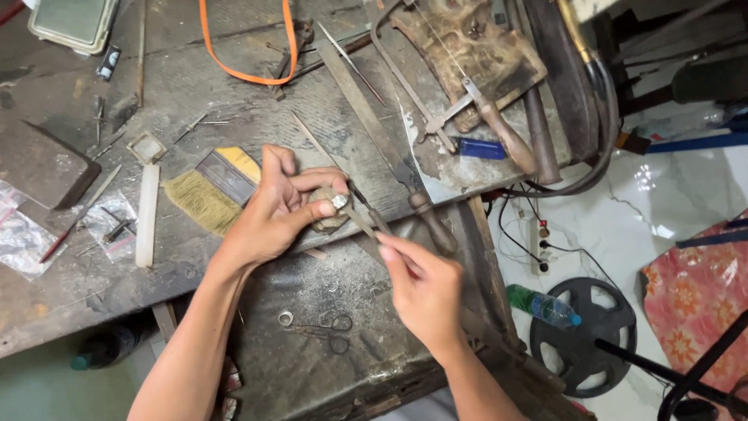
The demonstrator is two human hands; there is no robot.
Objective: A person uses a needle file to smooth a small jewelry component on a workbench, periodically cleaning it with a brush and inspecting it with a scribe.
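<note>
My left hand [280, 204] grips a small brownish lump [327, 212] with a shiny silver piece [340, 201] set on top, held over the front of a worn workbench [187, 86]. My right hand [425, 290] pinches a thin metal tool [365, 226] whose tip meets the silver piece. Just below my hands, small scissors [323, 326] and a little metal ring [286, 318] lie on a dark lower tray.
A flat paintbrush [214, 187], a white bar [146, 214], long files [374, 129], a wooden-handled saw frame [467, 93], a blue lighter [479, 148] and an orange strap [249, 74] crowd the bench. On the floor to the right are a green bottle [541, 306], a black reel [584, 323] and a power strip [539, 242].
</note>
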